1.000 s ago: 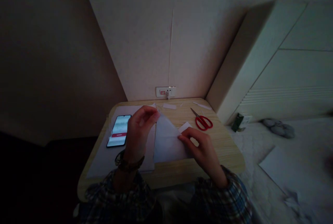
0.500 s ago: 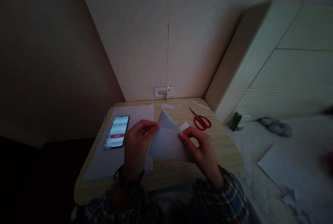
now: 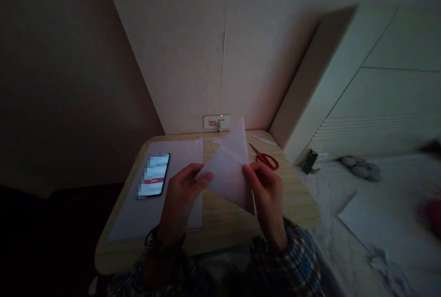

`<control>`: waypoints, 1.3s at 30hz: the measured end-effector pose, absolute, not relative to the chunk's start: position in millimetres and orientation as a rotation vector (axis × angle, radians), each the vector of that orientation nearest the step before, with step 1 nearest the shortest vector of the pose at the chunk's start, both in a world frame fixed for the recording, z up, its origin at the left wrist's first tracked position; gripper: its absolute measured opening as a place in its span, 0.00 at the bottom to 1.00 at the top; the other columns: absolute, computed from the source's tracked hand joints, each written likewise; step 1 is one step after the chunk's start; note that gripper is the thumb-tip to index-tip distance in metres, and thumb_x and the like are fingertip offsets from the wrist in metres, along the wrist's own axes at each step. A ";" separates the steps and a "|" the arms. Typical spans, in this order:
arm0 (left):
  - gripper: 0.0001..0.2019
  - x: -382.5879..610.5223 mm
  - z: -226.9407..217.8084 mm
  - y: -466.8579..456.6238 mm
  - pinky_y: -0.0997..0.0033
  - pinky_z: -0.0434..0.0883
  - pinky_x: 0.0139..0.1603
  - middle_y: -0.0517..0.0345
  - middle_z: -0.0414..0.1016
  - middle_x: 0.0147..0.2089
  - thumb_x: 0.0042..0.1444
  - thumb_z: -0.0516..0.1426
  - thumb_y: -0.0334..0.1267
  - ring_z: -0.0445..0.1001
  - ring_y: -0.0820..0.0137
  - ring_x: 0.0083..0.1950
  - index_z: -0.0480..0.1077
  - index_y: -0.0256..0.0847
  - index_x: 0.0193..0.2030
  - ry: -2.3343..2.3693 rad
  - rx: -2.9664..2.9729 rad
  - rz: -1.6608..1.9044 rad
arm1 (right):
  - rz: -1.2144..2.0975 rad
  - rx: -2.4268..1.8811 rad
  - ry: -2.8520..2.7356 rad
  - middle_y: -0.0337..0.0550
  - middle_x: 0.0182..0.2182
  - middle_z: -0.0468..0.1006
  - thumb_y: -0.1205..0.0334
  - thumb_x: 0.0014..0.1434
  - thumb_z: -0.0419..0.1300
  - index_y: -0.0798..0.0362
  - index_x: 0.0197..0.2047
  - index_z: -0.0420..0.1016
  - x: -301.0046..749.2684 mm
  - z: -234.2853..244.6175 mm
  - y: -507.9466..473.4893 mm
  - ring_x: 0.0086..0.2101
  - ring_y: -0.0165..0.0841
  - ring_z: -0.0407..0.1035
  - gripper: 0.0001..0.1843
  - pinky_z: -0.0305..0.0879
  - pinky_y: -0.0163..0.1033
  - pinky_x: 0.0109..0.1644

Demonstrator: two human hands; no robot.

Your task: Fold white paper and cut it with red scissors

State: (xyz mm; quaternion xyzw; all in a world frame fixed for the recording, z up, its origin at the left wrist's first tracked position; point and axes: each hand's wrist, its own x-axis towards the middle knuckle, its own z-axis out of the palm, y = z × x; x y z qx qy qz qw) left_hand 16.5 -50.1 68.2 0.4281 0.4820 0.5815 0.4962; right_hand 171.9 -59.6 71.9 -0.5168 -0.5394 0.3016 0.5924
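A folded white paper [image 3: 229, 166], roughly triangular, is raised above a small wooden table [image 3: 292, 200], its tip pointing up toward the wall. My left hand [image 3: 182, 198] pinches the paper's left corner with thumb and fingers. My right hand [image 3: 265, 189] grips its right edge, fingers closed on it. Both wrists wear plaid sleeves, and the left one has a watch.
A large white sheet [image 3: 161, 209] lies on the table's left half with a lit phone [image 3: 153, 180] on it. Red-handled scissors [image 3: 265, 157] and small paper scraps [image 3: 265, 140] lie at the back. A wall socket [image 3: 216, 122] is behind. A bed with loose paper [image 3: 372, 232] is right.
Both hands lifted the folded paper off the table and turned it, so its point now stands upright. The left hand slid from the top corner to the left corner.
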 end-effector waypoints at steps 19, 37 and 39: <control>0.12 31.1 80.8 -59.9 0.71 0.69 0.41 0.57 0.79 0.35 0.41 0.66 0.36 0.75 0.68 0.38 0.74 0.36 0.34 1.067 0.676 1.635 | 0.914 -1.107 -1.274 0.36 0.22 0.70 0.63 0.55 0.59 0.53 0.25 0.69 161.5 79.5 -63.3 0.26 0.30 0.64 0.08 0.60 0.34 0.30; 0.15 37.2 83.9 -68.0 0.68 0.73 0.43 0.56 0.80 0.35 0.38 0.67 0.36 0.77 0.63 0.41 0.75 0.36 0.36 1.156 0.658 1.660 | 0.832 -1.106 -1.350 0.37 0.21 0.70 0.62 0.58 0.56 0.53 0.24 0.69 164.9 86.4 -65.8 0.26 0.30 0.65 0.11 0.60 0.33 0.30; 0.15 36.6 84.8 -68.3 0.68 0.73 0.43 0.56 0.80 0.36 0.38 0.67 0.36 0.77 0.63 0.42 0.75 0.37 0.36 1.144 0.671 1.678 | 0.830 -1.097 -1.393 0.37 0.22 0.70 0.62 0.60 0.53 0.53 0.23 0.69 167.9 87.5 -67.1 0.27 0.30 0.66 0.14 0.61 0.34 0.31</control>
